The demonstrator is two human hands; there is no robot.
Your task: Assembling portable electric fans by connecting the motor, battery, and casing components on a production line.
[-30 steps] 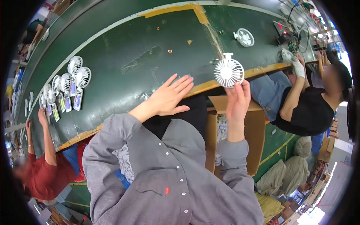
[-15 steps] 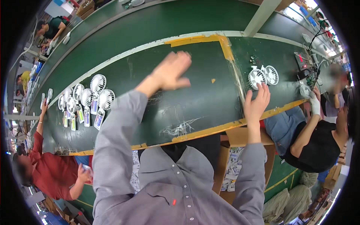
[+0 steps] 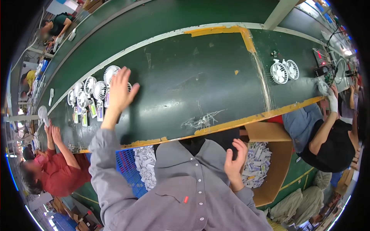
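My left hand [image 3: 121, 93], fingers stretched and apart, reaches over the right side of a cluster of white handheld fans [image 3: 100, 91] at the left of the green tabletop. It covers part of the nearest fans; whether it touches them I cannot tell. Nothing shows in its grasp. The fans have round grilles and handles with coloured faces, packed close together. My right hand [image 3: 236, 162] is below the table's front edge, near my body and beside an open cardboard box [image 3: 282, 169]. Its fingers are loosely bent, thumb apart, holding nothing.
Two white fan heads [image 3: 279, 72] stand at the right, past a strip of tape [image 3: 262, 82]. Small white parts [image 3: 257, 163] fill the box; more lie by a blue crate [image 3: 125, 171]. Co-workers sit at both sides; a metal post [image 3: 279, 16] rises at the far side.
My left hand has moved left from mid-table to the fans. My right hand has dropped from the table's right part to below its edge. The left co-worker now holds a fan up.
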